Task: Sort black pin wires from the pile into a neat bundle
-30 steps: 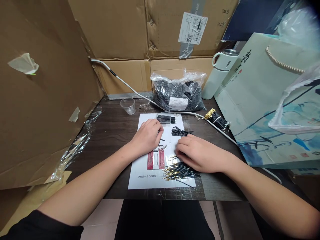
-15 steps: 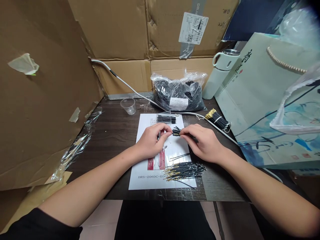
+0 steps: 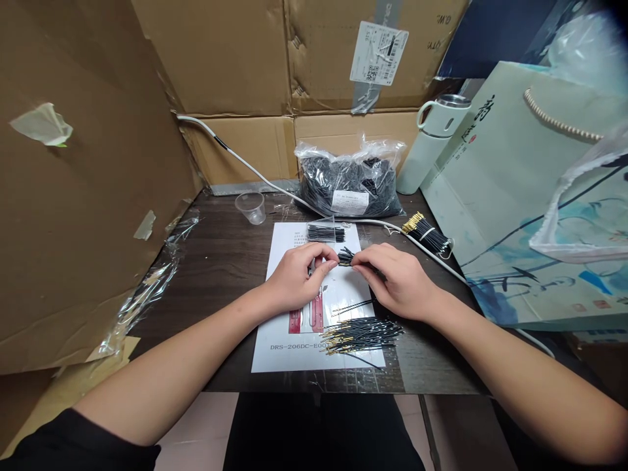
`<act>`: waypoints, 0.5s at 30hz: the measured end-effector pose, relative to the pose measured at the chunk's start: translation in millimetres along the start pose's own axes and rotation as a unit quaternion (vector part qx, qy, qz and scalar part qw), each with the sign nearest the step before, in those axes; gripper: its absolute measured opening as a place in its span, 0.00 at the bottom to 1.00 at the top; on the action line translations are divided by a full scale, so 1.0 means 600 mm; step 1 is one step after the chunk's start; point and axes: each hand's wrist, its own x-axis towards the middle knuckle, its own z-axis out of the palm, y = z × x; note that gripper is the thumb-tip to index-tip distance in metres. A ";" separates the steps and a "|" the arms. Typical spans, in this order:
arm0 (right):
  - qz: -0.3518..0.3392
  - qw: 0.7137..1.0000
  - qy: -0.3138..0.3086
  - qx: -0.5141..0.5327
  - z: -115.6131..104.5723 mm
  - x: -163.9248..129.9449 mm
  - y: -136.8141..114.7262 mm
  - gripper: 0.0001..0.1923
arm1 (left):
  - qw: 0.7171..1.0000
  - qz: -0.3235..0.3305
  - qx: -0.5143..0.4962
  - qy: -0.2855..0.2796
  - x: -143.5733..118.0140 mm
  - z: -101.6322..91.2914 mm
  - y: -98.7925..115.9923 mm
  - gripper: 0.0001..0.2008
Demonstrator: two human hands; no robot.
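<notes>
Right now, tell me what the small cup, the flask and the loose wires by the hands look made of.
Small cup: clear plastic by its look; the dark table shows through it.
Flask: pale matte body, likely coated metal or plastic; the shiny lid looks like steel.
Loose wires: black insulation, probably plastic, with gold-coloured metal tips glinting at their left ends.

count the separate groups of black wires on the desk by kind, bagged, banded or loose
Bagged: 1, the plastic bag of wires
Banded: 1, the gold-tipped bundle
Loose: 3, the small far pile, the pile between the hands, the gold-tipped near pile
Total: 5
</notes>
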 end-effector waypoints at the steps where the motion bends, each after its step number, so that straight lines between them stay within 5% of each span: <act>1: 0.002 1.000 -0.002 -0.001 0.000 0.000 0.000 0.06 | 1.000 -0.001 -0.001 -0.001 0.000 0.000 0.000 0.05; 15: 0.146 0.984 -0.038 0.096 -0.005 0.008 -0.019 0.08 | 0.997 0.067 0.032 0.000 -0.005 0.005 -0.005 0.05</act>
